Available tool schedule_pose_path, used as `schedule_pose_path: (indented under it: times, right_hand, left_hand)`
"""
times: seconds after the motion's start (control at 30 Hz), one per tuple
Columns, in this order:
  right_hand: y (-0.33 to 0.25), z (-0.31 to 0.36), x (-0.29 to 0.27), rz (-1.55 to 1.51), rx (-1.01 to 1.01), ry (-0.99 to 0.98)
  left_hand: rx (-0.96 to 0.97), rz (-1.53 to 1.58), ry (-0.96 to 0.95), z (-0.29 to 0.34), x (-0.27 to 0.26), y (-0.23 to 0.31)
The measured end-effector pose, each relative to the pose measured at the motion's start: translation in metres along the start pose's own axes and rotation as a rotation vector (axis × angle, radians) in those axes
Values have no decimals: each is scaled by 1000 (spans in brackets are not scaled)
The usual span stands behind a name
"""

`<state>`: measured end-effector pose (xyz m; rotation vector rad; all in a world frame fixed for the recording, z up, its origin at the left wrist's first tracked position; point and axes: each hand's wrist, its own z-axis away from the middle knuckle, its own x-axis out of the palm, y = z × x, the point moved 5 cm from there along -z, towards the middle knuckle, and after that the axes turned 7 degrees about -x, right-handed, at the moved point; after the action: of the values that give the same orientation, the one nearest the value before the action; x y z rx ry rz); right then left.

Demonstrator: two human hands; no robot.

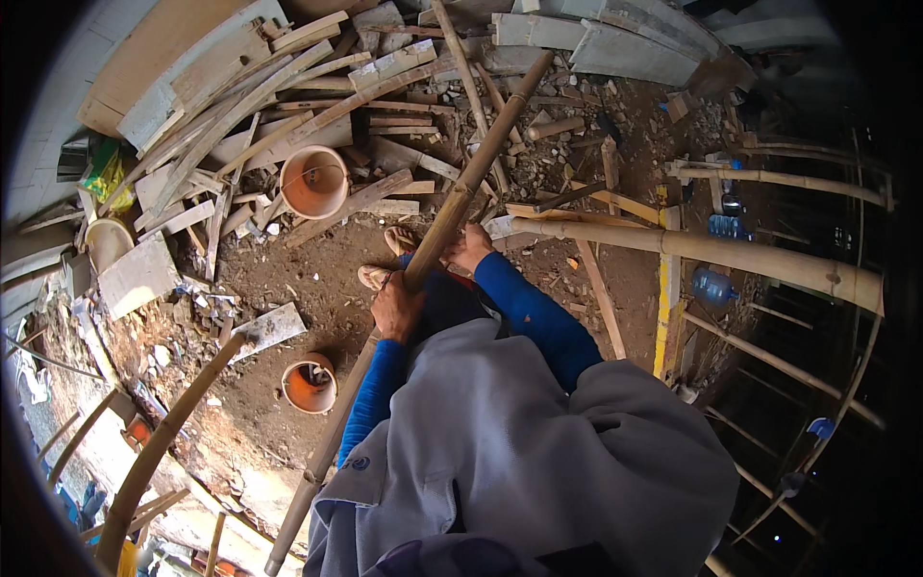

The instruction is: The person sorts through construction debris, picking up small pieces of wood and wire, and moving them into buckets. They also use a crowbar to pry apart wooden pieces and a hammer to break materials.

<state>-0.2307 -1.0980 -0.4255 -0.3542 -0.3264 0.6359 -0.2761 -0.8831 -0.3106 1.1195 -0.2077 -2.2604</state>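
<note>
A long bamboo pole (442, 223) runs slantwise across my front, from the far middle down to the near left. My left hand (396, 308) is closed around it close to my body, the fingers partly hidden behind the cane. Farther up the pole, my right hand (469, 248) grips it from the right side, with its fingertips out of sight. Both forearms wear blue sleeves. Below the pole, my sandalled feet (377, 276) show on the dirt floor.
An orange bucket (314, 183) stands ahead to the left; a smaller bucket (310, 383) is nearer. Wood scraps (279, 106) and rubble are heaped at the far side. To the right, a thick bamboo pole (731, 252) crosses a yellow-edged post (667, 298). Large blue bottles (712, 286) lie beyond.
</note>
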Motion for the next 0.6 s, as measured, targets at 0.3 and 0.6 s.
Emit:
schedule_pose_path:
  times: [0.3, 0.6]
  right_hand:
    - [-14, -33, 22, -450, -153, 97]
    - [-165, -85, -17, -160, -262, 360]
  left_hand:
    - [240, 191, -68, -1, -11, 11]
    - [-95, 55, -359, 88, -68, -124]
